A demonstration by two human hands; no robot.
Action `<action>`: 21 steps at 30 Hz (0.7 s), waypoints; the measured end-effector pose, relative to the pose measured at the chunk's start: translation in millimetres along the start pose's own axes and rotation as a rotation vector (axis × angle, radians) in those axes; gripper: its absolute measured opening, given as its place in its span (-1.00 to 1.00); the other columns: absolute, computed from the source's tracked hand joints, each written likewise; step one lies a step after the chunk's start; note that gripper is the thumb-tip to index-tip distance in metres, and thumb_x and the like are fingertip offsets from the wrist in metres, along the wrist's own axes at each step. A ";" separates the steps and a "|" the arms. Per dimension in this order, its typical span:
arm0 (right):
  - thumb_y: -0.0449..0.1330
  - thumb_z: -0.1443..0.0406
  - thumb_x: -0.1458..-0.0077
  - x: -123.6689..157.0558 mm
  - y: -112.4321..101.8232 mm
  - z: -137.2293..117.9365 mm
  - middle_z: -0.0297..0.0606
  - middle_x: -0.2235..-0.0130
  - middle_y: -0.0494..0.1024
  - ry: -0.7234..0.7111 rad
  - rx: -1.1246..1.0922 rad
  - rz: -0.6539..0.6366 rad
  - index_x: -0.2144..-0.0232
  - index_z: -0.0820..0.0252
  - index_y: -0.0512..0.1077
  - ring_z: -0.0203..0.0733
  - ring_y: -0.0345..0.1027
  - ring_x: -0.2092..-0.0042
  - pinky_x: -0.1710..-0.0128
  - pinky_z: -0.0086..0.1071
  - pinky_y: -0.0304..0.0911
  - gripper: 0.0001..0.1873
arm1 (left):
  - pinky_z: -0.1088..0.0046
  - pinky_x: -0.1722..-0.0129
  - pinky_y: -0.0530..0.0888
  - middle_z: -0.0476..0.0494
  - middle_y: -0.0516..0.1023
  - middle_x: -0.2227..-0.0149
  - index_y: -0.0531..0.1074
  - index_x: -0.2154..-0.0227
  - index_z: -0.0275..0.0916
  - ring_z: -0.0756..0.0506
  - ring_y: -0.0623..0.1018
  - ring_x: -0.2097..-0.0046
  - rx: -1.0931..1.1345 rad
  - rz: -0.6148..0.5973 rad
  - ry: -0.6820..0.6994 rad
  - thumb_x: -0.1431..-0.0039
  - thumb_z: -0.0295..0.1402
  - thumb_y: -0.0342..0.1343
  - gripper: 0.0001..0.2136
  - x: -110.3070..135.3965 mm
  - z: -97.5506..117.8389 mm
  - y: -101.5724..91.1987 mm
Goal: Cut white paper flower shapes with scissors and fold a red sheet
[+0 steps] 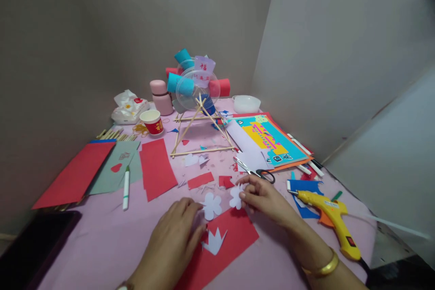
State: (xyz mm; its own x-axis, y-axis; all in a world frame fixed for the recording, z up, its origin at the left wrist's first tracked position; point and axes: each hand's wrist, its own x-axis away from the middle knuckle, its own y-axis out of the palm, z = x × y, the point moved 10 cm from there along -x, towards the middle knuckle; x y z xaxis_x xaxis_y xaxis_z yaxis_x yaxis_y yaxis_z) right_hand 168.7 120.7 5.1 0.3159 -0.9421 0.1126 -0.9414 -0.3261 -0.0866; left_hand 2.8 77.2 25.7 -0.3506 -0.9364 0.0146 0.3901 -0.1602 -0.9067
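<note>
My right hand (263,197) pinches a white paper flower (236,197) between thumb and fingers, just above the red paper sheet. A second white paper flower (212,206) lies flat at the fingertips of my left hand (176,235). That hand rests on the cloth with its thumb apart from the fingers; whether a fingertip touches the petal is hard to see. Below the flowers, a white crown-shaped cutout (215,241) lies on the red paper sheet (227,253). Scissors (253,171) with black handles lie behind my right hand.
A wooden-stick frame (203,150) carries a wheel of clear discs (198,90) and coloured paper cups. A yellow glue gun (335,217) lies at right. Left are red sheets (158,167), a marker (126,189) and a dark phone-like device (37,249). A paper cup (153,123) stands behind.
</note>
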 end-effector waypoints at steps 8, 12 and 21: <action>0.17 0.42 0.09 -3.7 30.2 11.4 -0.47 0.54 0.37 -0.050 0.121 -0.042 0.29 0.20 0.42 -0.35 0.21 0.51 0.50 -0.49 0.09 -0.78 | 0.20 0.18 0.31 -0.23 0.37 0.19 0.36 0.18 -0.28 -0.26 0.36 0.15 -0.100 0.093 -0.023 -0.08 -0.42 0.05 -0.79 -27.1 6.2 -3.8; 0.18 0.45 0.09 -5.6 32.7 7.1 -0.41 0.51 0.42 -0.095 0.168 -0.039 0.45 0.21 0.46 -0.31 0.23 0.45 0.43 -0.45 0.12 -0.89 | 0.23 0.15 0.29 -0.22 0.37 0.18 0.35 0.25 -0.28 -0.23 0.34 0.14 0.005 0.110 0.019 -0.07 -0.50 0.01 -0.84 -29.1 6.9 0.4; 0.17 0.33 -0.05 1.6 26.3 -25.2 -0.26 0.25 0.44 -0.266 0.196 0.036 0.42 0.19 0.39 -0.21 0.29 0.27 0.27 -0.39 0.17 -0.97 | 0.46 0.37 0.33 0.00 0.48 0.42 0.30 0.39 -0.17 -0.06 0.47 0.38 0.373 0.054 -0.004 -0.25 -0.35 -0.15 -0.84 -26.2 -0.5 -4.4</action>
State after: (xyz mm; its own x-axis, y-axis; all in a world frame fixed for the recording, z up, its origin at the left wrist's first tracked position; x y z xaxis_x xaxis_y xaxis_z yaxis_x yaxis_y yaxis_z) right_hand 141.5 112.6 28.0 0.3268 -0.9325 -0.1540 -0.9200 -0.2765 -0.2779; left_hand 9.8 102.6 29.1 -0.3180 -0.9477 -0.0264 0.6917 -0.2129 -0.6901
